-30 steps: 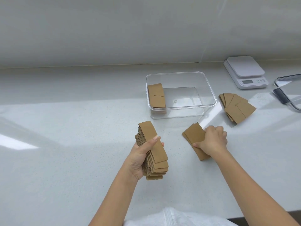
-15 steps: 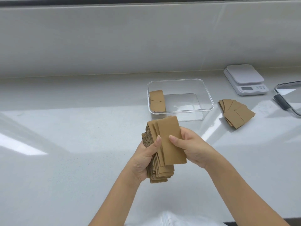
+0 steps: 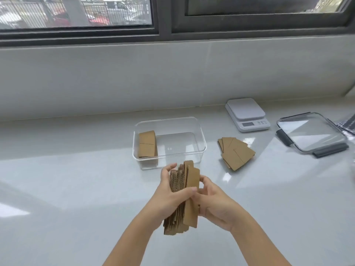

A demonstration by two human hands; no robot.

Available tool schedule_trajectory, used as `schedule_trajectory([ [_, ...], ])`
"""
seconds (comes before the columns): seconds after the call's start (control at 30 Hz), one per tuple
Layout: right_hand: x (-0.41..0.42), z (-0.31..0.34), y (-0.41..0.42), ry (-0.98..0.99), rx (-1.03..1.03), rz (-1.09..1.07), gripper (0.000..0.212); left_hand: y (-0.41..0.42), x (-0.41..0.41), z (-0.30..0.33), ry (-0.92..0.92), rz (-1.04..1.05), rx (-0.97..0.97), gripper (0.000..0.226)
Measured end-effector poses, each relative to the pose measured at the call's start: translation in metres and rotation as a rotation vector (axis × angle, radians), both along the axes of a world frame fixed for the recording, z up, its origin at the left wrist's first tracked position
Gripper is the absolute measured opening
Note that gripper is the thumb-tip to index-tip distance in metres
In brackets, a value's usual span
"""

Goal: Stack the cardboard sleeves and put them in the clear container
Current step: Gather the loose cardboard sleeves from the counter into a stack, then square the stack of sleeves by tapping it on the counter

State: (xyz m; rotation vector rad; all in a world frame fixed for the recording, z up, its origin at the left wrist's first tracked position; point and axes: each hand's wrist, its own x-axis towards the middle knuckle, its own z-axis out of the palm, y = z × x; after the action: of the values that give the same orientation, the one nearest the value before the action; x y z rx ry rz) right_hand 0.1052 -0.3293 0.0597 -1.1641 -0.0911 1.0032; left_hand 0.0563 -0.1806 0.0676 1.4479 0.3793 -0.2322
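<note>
Both hands at lower centre: left hand (image 3: 169, 196) and right hand (image 3: 215, 204) fingers clamped around a stack of cardboard sleeves (image 3: 182, 196). Clear container (image 3: 199, 135) behind at centre, few sleeves (image 3: 147, 144) inside at left; loose sleeve pile (image 3: 235, 155) right of it.

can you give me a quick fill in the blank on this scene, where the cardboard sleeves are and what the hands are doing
1. The stack of sleeves is held by ____ hands.
2. Inside the clear container, the sleeves sit at its ____ end.
3. The loose pile of sleeves lies between the container and the ____ with grey clips.
4. The white scale has ____ resting on it.

Missing words: both; left; lid; nothing
</note>
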Motion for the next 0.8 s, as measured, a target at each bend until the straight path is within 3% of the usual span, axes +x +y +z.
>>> schedule_trajectory([
  [0.13, 0.02, 0.002, -0.039, 0.009, 0.04, -0.064, 0.063, -0.037, 0.035, 0.01, 0.09, -0.053, -0.028, 0.049],
  [0.3, 0.046, 0.009, -0.078, -0.034, -0.064, -0.166, 0.048, -0.077, 0.076, 0.012, 0.118, -0.068, -0.067, 0.057],
  [0.47, 0.08, 0.007, -0.109, 0.072, -0.06, -0.274, 0.042, -0.118, 0.12, 0.006, 0.159, -0.061, -0.226, 0.054],
  [0.8, 0.141, -0.026, -0.112, -0.059, -0.305, -0.534, 0.059, -0.128, 0.191, -0.021, 0.251, -0.089, 0.103, 0.042],
])
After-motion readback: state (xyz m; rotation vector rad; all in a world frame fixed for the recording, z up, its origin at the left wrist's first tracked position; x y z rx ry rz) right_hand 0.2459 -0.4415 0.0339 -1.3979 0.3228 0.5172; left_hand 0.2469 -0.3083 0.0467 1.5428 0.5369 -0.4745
